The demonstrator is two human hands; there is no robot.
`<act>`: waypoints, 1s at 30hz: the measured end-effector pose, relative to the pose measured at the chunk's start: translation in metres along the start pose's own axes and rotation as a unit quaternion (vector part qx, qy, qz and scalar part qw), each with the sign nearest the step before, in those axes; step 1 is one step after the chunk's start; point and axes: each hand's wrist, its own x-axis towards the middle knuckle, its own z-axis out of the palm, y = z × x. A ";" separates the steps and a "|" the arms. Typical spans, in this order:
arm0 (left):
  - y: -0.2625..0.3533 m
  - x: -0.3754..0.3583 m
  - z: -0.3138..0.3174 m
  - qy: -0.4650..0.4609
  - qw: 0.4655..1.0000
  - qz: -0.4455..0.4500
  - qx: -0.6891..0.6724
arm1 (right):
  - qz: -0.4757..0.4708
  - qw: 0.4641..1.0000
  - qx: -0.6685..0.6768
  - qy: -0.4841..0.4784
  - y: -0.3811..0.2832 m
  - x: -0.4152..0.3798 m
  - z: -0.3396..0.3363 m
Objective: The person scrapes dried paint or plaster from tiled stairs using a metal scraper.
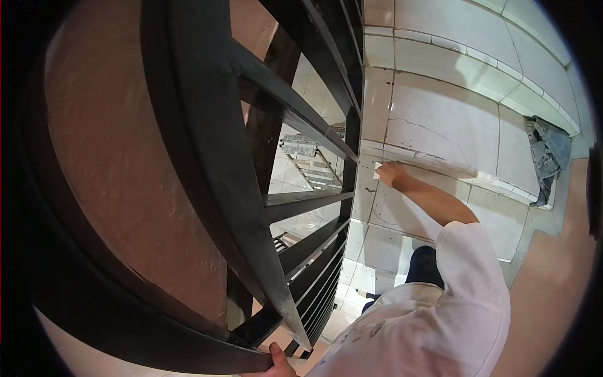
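Two hands show. The right hand (391, 173) has its grip closed on one small white thing (377, 171), low by the front of a tiled step (440, 116). The left hand (277, 364) is bent around one black railing (195, 125), but I cannot tell how tight, as most fingers are hidden. Dark specks and thin lines show on the tiles, so that part does not look all done. How much is done, I cannot tell. One crumpled gray bundle (551, 149) lies off to the right. The bars are too many to count.
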 end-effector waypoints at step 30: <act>0.023 0.010 0.009 -0.004 0.999 0.031 0.007 | 0.012 0.999 -0.029 -0.032 0.000 0.000 0.003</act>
